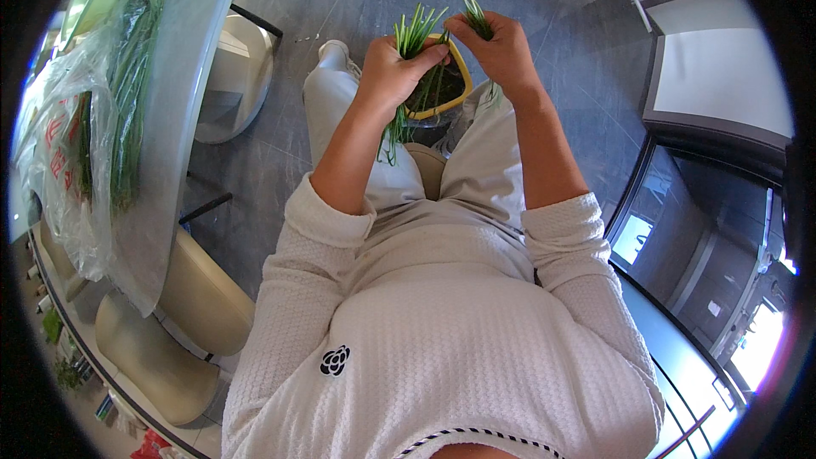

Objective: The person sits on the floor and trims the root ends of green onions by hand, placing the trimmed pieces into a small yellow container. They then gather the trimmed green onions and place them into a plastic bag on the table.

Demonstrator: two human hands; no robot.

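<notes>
My left hand [396, 70] is closed around a bunch of thin green stalks [411, 35], like garlic chives; their cut ends point away from me and the leaves hang below the fist. A smaller bundle of green stalks [477, 16] is held in my right hand [500, 51], with some leaves dangling beneath it. Thumb and forefinger of the right hand pinch a few strands close to my left thumb. Under both hands, between my knees, stands a bin with a yellow rim [470, 80]; its inside is dark, with green bits in it.
On the left, a glass-topped table [167, 108] bears long green stalks in clear plastic [131, 95] and a clear plastic bag [60, 166] with red writing. Beige chairs [204, 290] stand beside it. A dark glass-fronted cabinet [682, 223] is at right. Small scraps [308, 37] lie on the grey tiled floor.
</notes>
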